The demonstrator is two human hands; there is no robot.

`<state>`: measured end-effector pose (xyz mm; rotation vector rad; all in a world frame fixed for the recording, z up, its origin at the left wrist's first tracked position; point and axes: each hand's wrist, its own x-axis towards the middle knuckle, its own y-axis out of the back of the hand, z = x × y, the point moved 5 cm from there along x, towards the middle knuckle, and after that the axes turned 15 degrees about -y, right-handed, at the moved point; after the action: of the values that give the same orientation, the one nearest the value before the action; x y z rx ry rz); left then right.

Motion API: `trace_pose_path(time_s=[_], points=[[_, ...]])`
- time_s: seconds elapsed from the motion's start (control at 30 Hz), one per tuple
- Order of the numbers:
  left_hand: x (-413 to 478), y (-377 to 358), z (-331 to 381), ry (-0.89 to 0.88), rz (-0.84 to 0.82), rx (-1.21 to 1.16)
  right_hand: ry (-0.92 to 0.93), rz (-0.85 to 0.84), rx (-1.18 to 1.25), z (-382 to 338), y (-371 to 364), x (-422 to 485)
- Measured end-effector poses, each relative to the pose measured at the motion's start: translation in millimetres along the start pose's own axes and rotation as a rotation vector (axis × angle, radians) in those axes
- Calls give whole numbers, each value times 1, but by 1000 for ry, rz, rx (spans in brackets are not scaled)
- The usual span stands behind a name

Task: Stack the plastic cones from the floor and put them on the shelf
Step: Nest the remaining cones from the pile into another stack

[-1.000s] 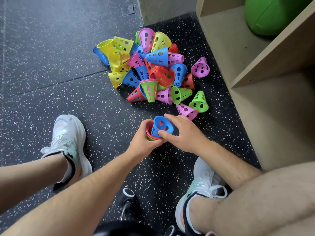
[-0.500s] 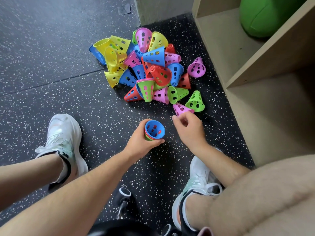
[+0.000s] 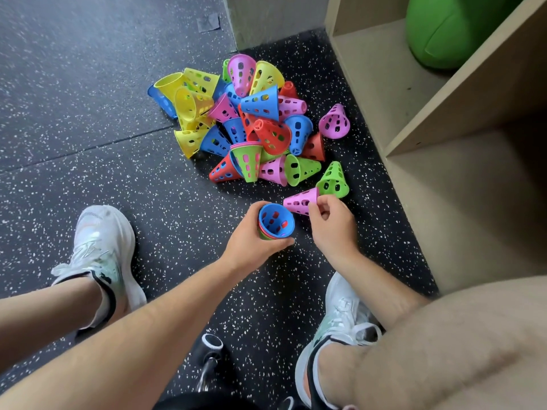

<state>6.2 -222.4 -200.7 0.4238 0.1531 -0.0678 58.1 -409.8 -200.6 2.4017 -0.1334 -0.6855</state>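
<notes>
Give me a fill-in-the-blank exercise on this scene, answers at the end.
The left hand holds a stack whose innermost cone is ____.
The cone pinched by the right hand is ____.
The big rounded thing on the shelf is ____.
Answers: blue; pink; green.

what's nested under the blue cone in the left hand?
Under the blue cone a red rim and a green rim show. The left hand covers the rest, so the count is unclear.
</notes>
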Motion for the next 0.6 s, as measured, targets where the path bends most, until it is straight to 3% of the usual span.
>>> trace_pose_path(time_s=[0.23, 0.4, 0.6], points=[[21, -3, 0, 6, -18, 17, 304, 233, 95, -10, 29, -3], [37, -9, 2, -39, 6, -23, 527, 98, 70, -20, 23, -10], [48, -11, 7, -78, 32, -62, 515, -11, 50, -18, 12, -9]])
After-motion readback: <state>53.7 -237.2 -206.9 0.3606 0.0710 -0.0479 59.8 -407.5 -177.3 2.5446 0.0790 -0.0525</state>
